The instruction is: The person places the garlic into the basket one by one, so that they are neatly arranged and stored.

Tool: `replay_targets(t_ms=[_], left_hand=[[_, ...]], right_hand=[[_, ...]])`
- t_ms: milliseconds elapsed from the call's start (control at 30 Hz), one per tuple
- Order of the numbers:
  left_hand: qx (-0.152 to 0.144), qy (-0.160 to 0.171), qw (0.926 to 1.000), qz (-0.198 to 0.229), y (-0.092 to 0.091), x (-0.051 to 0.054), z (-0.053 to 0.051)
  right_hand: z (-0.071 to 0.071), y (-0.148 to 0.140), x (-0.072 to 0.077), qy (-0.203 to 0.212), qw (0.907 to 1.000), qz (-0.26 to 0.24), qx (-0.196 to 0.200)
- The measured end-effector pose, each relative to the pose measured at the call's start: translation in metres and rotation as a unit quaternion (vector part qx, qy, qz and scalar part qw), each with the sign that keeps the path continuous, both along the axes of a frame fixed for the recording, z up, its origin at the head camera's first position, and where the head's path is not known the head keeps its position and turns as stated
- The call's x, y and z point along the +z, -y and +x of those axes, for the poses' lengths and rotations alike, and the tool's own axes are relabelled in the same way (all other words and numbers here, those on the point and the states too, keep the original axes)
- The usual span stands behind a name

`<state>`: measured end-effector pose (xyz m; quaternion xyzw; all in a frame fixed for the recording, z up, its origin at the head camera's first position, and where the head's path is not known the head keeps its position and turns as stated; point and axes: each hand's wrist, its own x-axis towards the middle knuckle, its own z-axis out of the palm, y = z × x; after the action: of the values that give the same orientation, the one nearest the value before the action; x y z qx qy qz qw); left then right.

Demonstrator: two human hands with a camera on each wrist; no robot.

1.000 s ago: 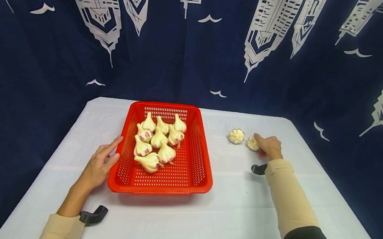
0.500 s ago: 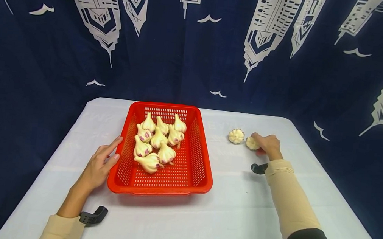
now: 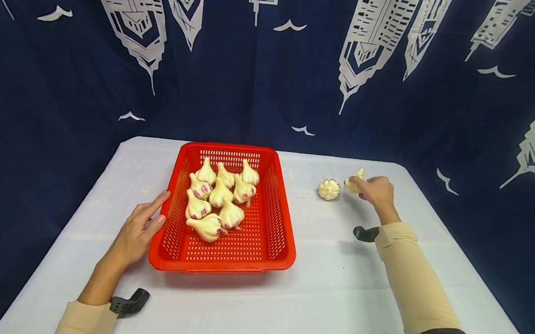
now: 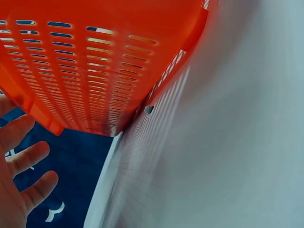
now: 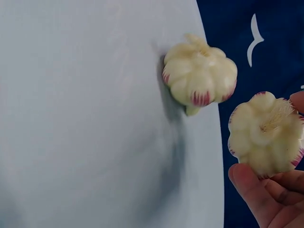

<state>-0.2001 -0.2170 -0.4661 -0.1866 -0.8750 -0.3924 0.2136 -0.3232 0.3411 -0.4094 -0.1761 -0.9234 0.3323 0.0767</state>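
Observation:
My right hand (image 3: 376, 191) pinches a garlic bulb (image 5: 266, 135) between thumb and fingers, lifted off the table with its stem pointing up in the head view. Just left of it, another garlic bulb (image 3: 329, 190) sits on the white tabletop. A red plastic basket (image 3: 290, 238) stands at the centre left, with several garlic bulbs (image 3: 220, 192) lying inside. At the basket's left rim, my left hand (image 3: 135, 232) rests with fingers extended and thumb touching the side. In the left wrist view its fingers (image 4: 31, 156) are spread beside the perforated wall.
A white cloth covers the table (image 3: 323, 299). Behind it hangs a dark blue curtain (image 3: 275, 83) printed with white buildings and birds. Dark straps (image 3: 130, 302) are worn at both wrists.
My right hand has raised the garlic bulb from the table and turned it, so its stem now shows upward. The left hand and the basket have stayed in place.

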Motion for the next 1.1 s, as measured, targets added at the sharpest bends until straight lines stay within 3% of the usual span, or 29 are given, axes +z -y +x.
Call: replay_targets(t_ms=[500, 900, 1100], left_hand=[[-0.004, -0.001, 1.0, 0.002, 0.0, 0.0, 0.0], [-0.008, 0.001, 1.0, 0.004, 0.001, -0.002, -0.001], [-0.009, -0.003, 1.0, 0.002, 0.001, -0.002, -0.001]], right_hand=[[0.007, 0.034, 0.025, -0.094, 0.9931, -0.036, 0.061], [0.015, 0.063, 0.042, -0.145, 0.9791, -0.042, 0.136], [0.021, 0.077, 0.049, -0.147, 0.9736, -0.04, 0.17]])
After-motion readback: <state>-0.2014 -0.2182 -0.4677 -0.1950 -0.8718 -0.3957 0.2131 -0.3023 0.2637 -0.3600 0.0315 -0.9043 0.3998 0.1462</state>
